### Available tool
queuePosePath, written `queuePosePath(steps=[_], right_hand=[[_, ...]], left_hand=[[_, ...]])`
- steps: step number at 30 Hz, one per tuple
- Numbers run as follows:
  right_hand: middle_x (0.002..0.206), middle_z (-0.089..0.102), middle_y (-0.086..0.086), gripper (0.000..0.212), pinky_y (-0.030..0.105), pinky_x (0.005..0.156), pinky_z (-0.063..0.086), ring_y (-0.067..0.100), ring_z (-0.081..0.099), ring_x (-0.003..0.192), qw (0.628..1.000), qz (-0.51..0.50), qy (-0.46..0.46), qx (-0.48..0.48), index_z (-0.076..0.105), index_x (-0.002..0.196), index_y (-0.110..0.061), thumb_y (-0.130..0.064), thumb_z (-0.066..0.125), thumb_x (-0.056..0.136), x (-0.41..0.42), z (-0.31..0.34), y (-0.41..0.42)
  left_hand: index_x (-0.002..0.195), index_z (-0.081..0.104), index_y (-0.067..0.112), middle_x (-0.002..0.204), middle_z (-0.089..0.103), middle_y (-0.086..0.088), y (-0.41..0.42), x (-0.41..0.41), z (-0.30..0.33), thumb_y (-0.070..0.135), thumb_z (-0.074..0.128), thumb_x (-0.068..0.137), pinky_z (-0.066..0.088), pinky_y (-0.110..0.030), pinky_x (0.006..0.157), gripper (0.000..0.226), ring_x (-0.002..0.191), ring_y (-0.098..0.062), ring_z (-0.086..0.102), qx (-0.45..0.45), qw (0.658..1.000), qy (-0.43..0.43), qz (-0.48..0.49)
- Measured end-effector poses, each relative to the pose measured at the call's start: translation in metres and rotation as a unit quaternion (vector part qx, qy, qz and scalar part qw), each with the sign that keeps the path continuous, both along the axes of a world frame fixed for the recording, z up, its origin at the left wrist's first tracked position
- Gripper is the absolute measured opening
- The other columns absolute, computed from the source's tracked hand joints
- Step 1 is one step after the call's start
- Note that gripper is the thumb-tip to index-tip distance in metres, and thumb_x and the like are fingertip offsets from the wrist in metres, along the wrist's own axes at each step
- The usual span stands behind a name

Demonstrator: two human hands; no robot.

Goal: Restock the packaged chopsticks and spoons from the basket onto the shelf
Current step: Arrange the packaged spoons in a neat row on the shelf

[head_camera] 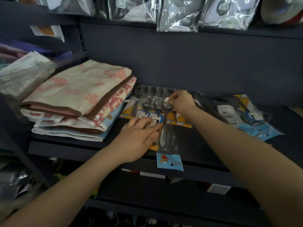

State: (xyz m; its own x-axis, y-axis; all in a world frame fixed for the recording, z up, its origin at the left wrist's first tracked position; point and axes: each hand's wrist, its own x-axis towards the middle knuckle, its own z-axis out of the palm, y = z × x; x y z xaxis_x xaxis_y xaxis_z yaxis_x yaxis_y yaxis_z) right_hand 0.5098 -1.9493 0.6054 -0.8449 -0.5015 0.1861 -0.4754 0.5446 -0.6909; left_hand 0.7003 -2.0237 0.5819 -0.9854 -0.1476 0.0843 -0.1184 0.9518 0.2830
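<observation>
A packaged spoon (166,128) in a clear sleeve with a blue card at its lower end lies lengthwise on the dark shelf (196,145), the card hanging over the front edge. My right hand (182,102) pinches the sleeve's top end near the spoon bowl. My left hand (139,136) rests palm down on the sleeve's left side, fingertips against the handle. Behind lie several spoon packs on a yellow card (147,108). More packs with blue cards (246,117) lie to the right. No basket is in view.
A stack of folded towels (78,99) fills the shelf's left part, close to my left hand. Bagged goods (178,15) hang from the shelf above. A lower shelf with boxed items (152,175) sits below the front edge.
</observation>
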Motion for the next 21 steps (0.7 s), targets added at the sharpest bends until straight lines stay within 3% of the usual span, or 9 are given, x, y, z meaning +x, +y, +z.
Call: queuePosePath(steps=[2,4,7,9,14,16,18,21], right_hand=[[0.098,0.067,0.017,0.019,0.034,0.076,0.050,0.024,0.057,0.082,0.999,0.007,0.041,0.009,0.065,0.096,-0.002,-0.017,0.055,0.091,-0.002,0.004,0.009],[0.107,0.067,0.016,0.022,0.030,0.076,0.046,0.029,0.060,0.092,0.994,-0.001,0.101,0.049,0.064,0.103,-0.004,-0.017,0.054,0.090,-0.012,0.013,0.028],[0.120,0.059,0.021,0.033,0.038,0.089,0.045,0.037,0.055,0.111,0.965,-0.023,0.164,0.202,0.058,0.114,-0.004,-0.026,0.054,0.089,-0.035,0.024,0.067],[0.121,0.058,0.022,0.045,0.038,0.090,0.043,0.037,0.054,0.112,0.945,-0.012,0.146,0.293,0.055,0.116,-0.002,-0.036,0.058,0.087,-0.044,0.026,0.088],[0.097,0.065,0.024,0.035,0.034,0.072,0.043,0.035,0.061,0.092,0.943,0.051,0.094,0.314,0.065,0.090,0.007,-0.027,0.064,0.084,-0.055,0.021,0.100],[0.079,0.057,0.023,0.028,0.032,0.064,0.041,0.032,0.057,0.077,0.945,0.062,0.079,0.311,0.059,0.073,0.007,-0.019,0.063,0.084,-0.057,0.022,0.099],[0.075,0.053,0.017,0.022,0.031,0.064,0.039,0.027,0.053,0.073,0.948,0.063,0.065,0.306,0.056,0.071,0.002,-0.016,0.063,0.083,-0.058,0.023,0.098],[0.063,0.047,0.009,0.036,0.030,0.053,0.035,0.021,0.046,0.058,0.951,0.055,0.042,0.302,0.044,0.058,-0.006,-0.022,0.065,0.083,-0.058,0.025,0.102]], left_hand=[[0.142,0.026,0.035,0.149,0.022,0.012,-0.001,-0.001,0.003,0.043,0.021,0.097,0.016,-0.032,0.110,0.047,0.133,-0.013,0.013,0.020,1.000,0.003,0.003],[0.142,0.027,0.034,0.147,0.026,0.013,-0.002,-0.001,0.005,0.054,0.019,0.093,0.016,-0.030,0.110,0.054,0.134,-0.012,0.014,0.040,0.999,0.022,0.006],[0.138,0.036,0.032,0.143,0.034,0.013,0.002,-0.002,0.013,0.068,0.011,0.075,0.016,-0.022,0.106,0.077,0.134,-0.009,0.019,0.063,0.995,0.078,-0.017],[0.134,0.044,0.031,0.140,0.037,0.013,0.008,-0.006,0.021,0.067,0.015,0.075,0.015,-0.019,0.103,0.075,0.133,-0.008,0.021,0.079,0.992,0.090,-0.025],[0.130,0.047,0.036,0.145,0.031,0.014,0.029,-0.016,0.032,0.051,0.037,0.091,0.017,-0.019,0.103,0.043,0.134,-0.005,0.021,0.042,0.995,0.016,-0.090],[0.131,0.046,0.035,0.146,0.029,0.015,0.035,-0.021,0.037,0.043,0.040,0.092,0.018,-0.019,0.107,0.040,0.135,-0.003,0.019,0.035,0.995,-0.012,-0.093],[0.131,0.047,0.034,0.145,0.031,0.014,0.042,-0.028,0.043,0.043,0.041,0.092,0.020,-0.022,0.110,0.041,0.135,-0.003,0.022,0.027,0.996,-0.018,-0.089],[0.129,0.049,0.031,0.139,0.040,0.013,0.051,-0.038,0.054,0.042,0.042,0.092,0.028,-0.025,0.110,0.039,0.130,-0.003,0.032,0.027,0.995,-0.020,-0.091]])
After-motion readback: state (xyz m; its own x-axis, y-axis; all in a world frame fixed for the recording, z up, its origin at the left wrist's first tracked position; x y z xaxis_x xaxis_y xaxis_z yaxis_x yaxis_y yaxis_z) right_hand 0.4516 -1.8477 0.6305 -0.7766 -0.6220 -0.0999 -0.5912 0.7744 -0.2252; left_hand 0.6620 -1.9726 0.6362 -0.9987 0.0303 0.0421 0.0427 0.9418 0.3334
